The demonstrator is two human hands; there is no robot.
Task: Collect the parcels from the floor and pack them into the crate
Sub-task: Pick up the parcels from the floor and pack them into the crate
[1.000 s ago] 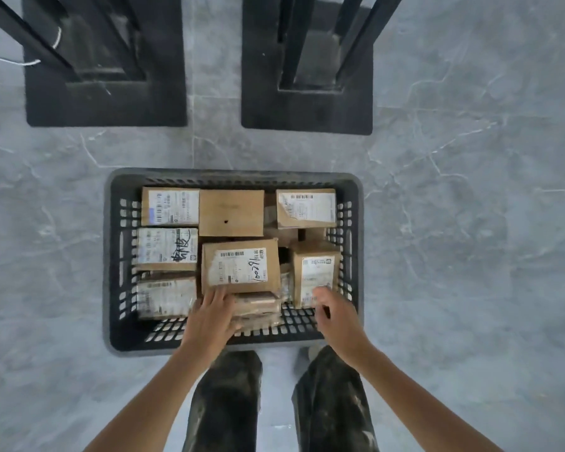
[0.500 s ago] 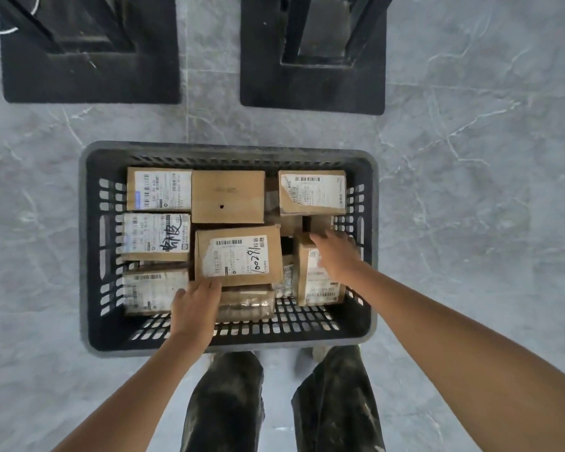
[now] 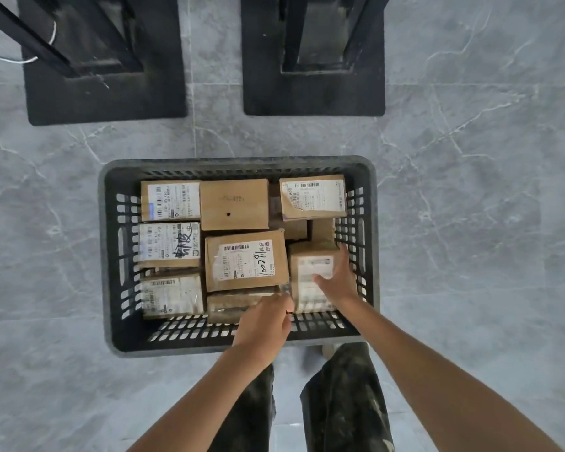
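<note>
A dark grey slotted crate (image 3: 111,256) stands on the floor, packed with several brown cardboard parcels. An upright parcel (image 3: 310,252) stands at the crate's right side. My right hand (image 3: 338,282) grips it, thumb on its white label and fingers round its right side. My left hand (image 3: 265,324) lies over a low, film-wrapped parcel (image 3: 232,303) at the crate's front, fingers curled into the gap by the upright parcel's left edge; its fingertips are hidden. A parcel with handwritten digits (image 3: 247,261) lies in the middle.
Two black square stand bases (image 3: 108,93) (image 3: 313,93) with black posts sit on the grey marble floor beyond the crate. A white cable (image 3: 30,58) runs by the left one. My legs in dark trousers (image 3: 340,402) stand just behind the crate's near rim.
My right hand slid from the upright parcel's far top edge down onto its label. My left hand moved right, from under the middle parcel to the gap beside the upright one.
</note>
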